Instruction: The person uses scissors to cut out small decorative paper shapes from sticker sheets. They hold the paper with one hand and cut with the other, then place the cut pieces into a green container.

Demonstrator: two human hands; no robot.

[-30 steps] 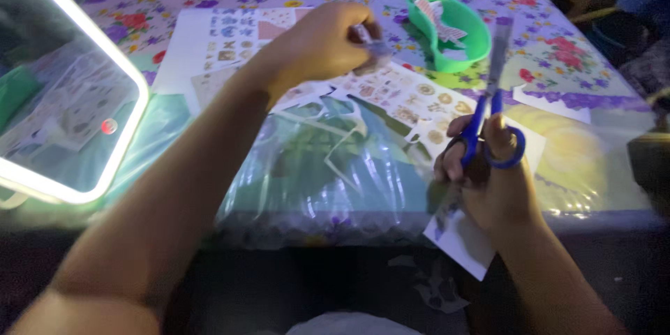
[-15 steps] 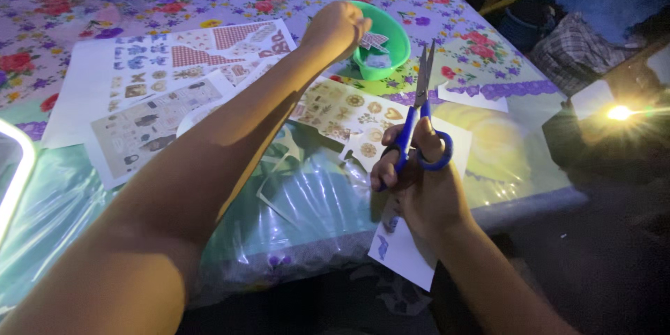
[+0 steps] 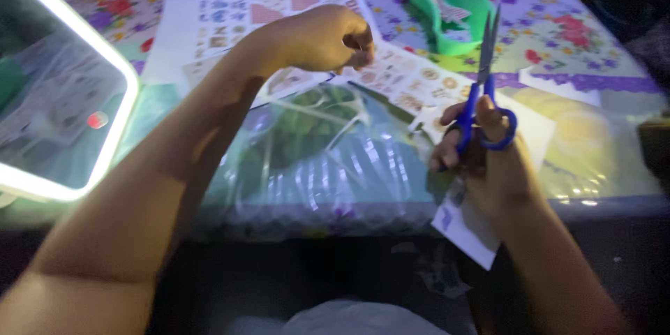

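Note:
My right hand [image 3: 492, 171] grips blue-handled scissors [image 3: 483, 94], whose blades are closed and point up and away from me. The same hand pins a white paper piece [image 3: 466, 229] that hangs over the table's near edge. My left hand [image 3: 326, 36] hovers over the printed sticker sheets [image 3: 408, 78] with its fingers curled in, and I see nothing in it. A green bowl [image 3: 450, 46] holding a few paper cutouts sits beyond the scissors' tips, to the right of my left hand.
A lit-edged mirror panel [image 3: 66, 101] stands at the left. More sticker sheets [image 3: 223, 17] lie at the back on the floral tablecloth [image 3: 579, 42]. Shiny clear plastic [image 3: 328, 164] with paper offcuts covers the near middle. The table edge runs just below my right hand.
My left hand reached to the green bowl with a small cutout, left it there, and has drawn back empty. My right hand kept the scissors and paper nearly still.

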